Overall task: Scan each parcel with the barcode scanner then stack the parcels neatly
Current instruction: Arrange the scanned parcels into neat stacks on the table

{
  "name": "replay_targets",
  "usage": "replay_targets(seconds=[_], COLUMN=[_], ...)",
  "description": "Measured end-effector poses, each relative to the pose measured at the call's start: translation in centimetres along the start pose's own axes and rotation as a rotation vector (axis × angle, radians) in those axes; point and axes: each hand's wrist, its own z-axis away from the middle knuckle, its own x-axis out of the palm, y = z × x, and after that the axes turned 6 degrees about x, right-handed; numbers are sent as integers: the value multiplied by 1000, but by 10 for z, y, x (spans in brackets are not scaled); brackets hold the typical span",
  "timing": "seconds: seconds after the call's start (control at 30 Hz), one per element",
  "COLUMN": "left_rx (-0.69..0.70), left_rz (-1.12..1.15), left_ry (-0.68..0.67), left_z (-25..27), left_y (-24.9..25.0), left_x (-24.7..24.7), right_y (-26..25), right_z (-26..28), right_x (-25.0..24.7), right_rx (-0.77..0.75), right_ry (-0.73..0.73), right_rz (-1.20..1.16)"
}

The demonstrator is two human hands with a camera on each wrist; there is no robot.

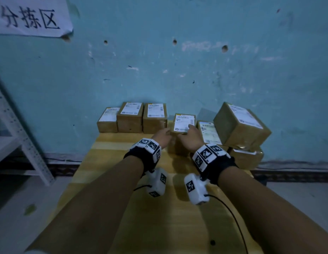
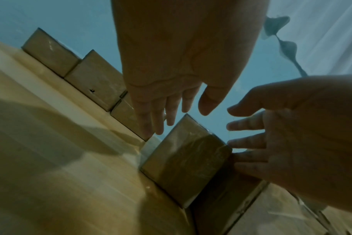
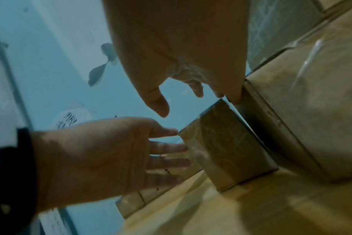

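Note:
A small brown parcel (image 1: 184,123) with a white label on top stands at the far middle of the wooden table (image 1: 122,180). My left hand (image 1: 163,136) lies against its left side with straight fingers (image 3: 167,146). Opposite it, my right hand (image 1: 191,132) has spread fingers (image 2: 249,144) touching the right side and the thumb near the label. The wrist views show the same parcel (image 2: 187,159) (image 3: 221,151) between both open palms. No barcode scanner is in view.
Three labelled parcels (image 1: 131,117) stand in a row against the blue wall at the back left. At the right, a big tilted box (image 1: 242,125) leans on another box (image 1: 245,158), with a flat labelled parcel (image 1: 209,132) beside them. A metal shelf (image 1: 12,125) stands at the left.

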Motion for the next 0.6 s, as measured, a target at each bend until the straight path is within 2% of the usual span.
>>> replay_targets(seconds=[0.1, 0.23, 0.43, 0.6], left_rx=[-80, -203, -207, -241], left_rz=[67, 241, 451, 397], left_ry=[16, 41, 53, 90], left_z=[-6, -15, -16, -12], left_y=[3, -1, -5, -9], left_x=[4, 5, 8, 1], right_y=[10, -4, 0, 10], right_z=[-36, -14, -14, -29], right_x=[7, -12, -7, 6], right_rx=[24, 157, 226, 229], right_ry=[-28, -77, -172, -236], right_rz=[-249, -531, -681, -685])
